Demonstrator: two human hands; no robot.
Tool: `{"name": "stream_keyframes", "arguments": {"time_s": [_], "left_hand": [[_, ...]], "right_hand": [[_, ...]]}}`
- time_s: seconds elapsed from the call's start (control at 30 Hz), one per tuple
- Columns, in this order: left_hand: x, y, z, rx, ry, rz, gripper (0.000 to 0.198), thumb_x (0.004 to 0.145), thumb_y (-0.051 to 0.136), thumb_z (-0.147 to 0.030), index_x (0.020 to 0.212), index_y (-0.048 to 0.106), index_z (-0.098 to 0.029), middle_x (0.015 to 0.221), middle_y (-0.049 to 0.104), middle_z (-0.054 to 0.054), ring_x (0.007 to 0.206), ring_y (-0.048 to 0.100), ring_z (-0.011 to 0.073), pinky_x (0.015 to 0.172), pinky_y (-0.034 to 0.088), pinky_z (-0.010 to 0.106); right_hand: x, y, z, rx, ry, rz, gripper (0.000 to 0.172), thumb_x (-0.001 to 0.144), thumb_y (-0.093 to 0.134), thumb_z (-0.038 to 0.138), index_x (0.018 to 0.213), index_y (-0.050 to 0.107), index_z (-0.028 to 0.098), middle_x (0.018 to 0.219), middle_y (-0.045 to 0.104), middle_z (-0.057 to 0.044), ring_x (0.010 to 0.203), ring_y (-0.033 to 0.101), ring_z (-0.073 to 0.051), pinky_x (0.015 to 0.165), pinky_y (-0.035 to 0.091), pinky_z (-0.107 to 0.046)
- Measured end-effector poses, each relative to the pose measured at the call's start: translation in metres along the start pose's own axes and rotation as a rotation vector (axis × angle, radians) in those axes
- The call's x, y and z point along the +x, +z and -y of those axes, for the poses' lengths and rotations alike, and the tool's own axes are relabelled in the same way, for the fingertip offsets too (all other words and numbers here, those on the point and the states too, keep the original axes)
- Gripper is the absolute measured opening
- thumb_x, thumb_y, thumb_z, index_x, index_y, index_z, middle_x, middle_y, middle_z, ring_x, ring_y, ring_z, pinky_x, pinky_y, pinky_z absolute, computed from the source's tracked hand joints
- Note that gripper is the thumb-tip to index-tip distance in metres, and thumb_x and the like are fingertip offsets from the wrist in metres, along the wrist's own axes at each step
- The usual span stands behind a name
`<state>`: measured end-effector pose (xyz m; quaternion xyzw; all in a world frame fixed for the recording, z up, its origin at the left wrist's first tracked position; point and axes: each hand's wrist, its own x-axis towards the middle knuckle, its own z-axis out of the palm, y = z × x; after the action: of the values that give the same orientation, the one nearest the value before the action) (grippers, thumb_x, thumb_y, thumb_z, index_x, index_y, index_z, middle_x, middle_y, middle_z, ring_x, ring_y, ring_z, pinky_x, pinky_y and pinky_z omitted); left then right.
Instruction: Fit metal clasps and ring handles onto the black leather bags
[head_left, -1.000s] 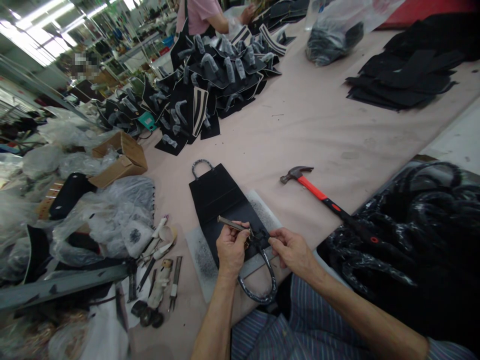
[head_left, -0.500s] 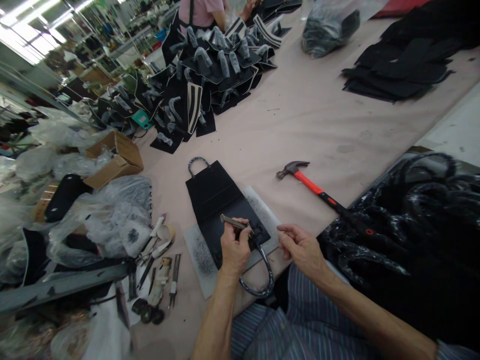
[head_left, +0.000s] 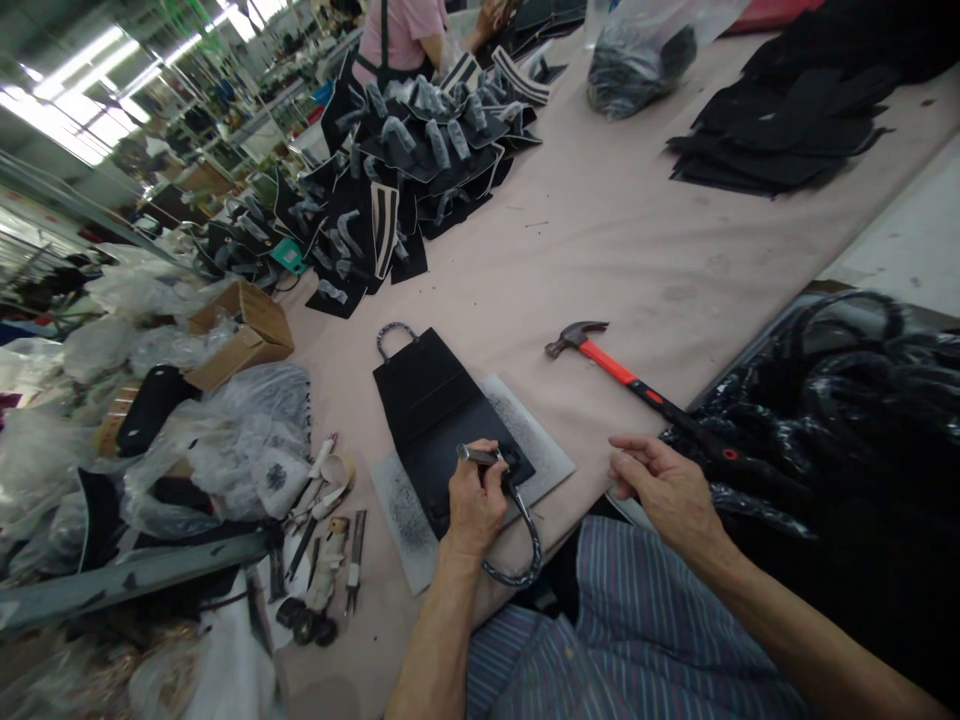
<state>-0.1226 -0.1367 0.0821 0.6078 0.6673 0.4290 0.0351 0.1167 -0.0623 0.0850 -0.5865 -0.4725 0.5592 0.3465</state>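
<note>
My left hand grips a short metal punch, held slanted over the near end of a black bag panel. The punch's lower tip is hard to make out among the fingers. A plastic-wrapped handle curves from the panel's near end toward my lap, and a second wrapped handle stands at the far end. Under the panel lies a pale, speckled board. My right hand hovers right of the board, fingers loosely bent and apart. Closest to it is a claw hammer with a red and black handle.
Several hand tools lie to the left, beside plastic bags and a cardboard box. Black bag pieces are heaped at the back, near a co-worker in pink. Wrapped handles fill the right side.
My right hand has moved right, away from the board and closer to the hammer's handle. My left hand keeps the punch at the panel's near end. The view has shifted slightly.
</note>
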Motion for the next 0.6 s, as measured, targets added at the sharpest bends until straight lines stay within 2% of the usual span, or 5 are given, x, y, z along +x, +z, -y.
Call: {"name": "stream_keyframes", "arguments": {"time_s": [0.1,0.33,0.53,0.6], "left_hand": [[0.0,-0.001,-0.001,0.0,-0.006,-0.017,0.022,0.09,0.06,-0.013,0.111,0.058,-0.02,0.103,0.071,0.006,0.098,0.071,0.018,0.09,0.06,0.032],[0.001,-0.005,-0.008,-0.053,-0.057,-0.007,0.019,0.088,0.062,-0.012,0.105,0.06,-0.02,0.103,0.071,0.006,0.1,0.069,0.0185,0.091,0.058,0.035],[-0.006,-0.007,-0.004,-0.217,-0.319,0.004,0.012,0.09,0.063,-0.021,0.101,0.06,-0.021,0.108,0.069,0.007,0.106,0.069,0.0216,0.098,0.055,0.042],[-0.007,-0.008,-0.002,-0.247,-0.367,0.009,0.011,0.09,0.063,-0.023,0.101,0.061,-0.021,0.109,0.069,0.008,0.107,0.068,0.0226,0.1,0.054,0.044]], "right_hand": [[-0.003,-0.004,-0.005,-0.041,-0.039,0.007,0.049,0.077,0.063,0.054,0.106,0.065,0.014,0.062,0.062,0.0,0.054,0.059,-0.016,0.057,0.053,-0.029],[-0.015,0.005,-0.021,-0.105,-0.097,0.143,0.051,0.081,0.058,0.057,0.109,0.067,0.015,0.077,0.065,-0.003,0.06,0.063,-0.018,0.058,0.054,-0.032],[-0.015,0.001,-0.027,-0.147,-0.067,0.159,0.055,0.08,0.055,0.059,0.109,0.066,0.014,0.074,0.066,-0.004,0.062,0.065,-0.02,0.06,0.055,-0.035],[-0.013,-0.002,-0.028,-0.141,-0.044,0.151,0.055,0.08,0.056,0.06,0.109,0.066,0.014,0.076,0.067,-0.005,0.063,0.065,-0.02,0.06,0.056,-0.034]]}}
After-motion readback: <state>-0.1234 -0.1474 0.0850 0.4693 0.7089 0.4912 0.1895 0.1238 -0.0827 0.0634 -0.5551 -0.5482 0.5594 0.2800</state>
